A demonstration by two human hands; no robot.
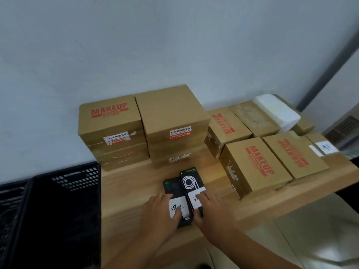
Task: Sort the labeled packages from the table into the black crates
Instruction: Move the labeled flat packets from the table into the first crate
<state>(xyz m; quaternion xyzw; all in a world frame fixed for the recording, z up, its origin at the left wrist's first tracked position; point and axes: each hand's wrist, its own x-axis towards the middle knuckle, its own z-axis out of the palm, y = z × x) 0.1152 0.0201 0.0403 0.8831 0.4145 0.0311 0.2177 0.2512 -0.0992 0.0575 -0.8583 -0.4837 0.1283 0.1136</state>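
Hands close on two slim black packages near the front edge of a wooden table (126, 200), seen from a head-worn camera. The left hand (159, 212) grips the left black package (171, 185), fingers curled over its left side and thumb laid across its white handwritten label (179, 206). The right hand (210, 208) pinches the right black package (191, 181), with its fingers together on that package's own white label (193, 199) and its thumb hooked round the near end. The two packages lie side by side, long edges touching. The right one, printed with a white coil design, sits a little further back and appears tilted against its neighbour (whether it rests flat on the table cannot be told).

Black crates (58, 210) with perforated walls stand just beside the table's left end, below its top, well apart from both hands.

Behind the packages, against a pale wall (174, 45), rise two stacks of brown cardboard boxes. The left stack (109, 121) is marked MAKEUP in red, and the taller stack (171, 113) carries a red-and-white sticker. More MAKEUP boxes (256, 164) lie to the right, some with their lettering turned sideways. A white foam block (277, 111) sits on the boxes at the far right corner.
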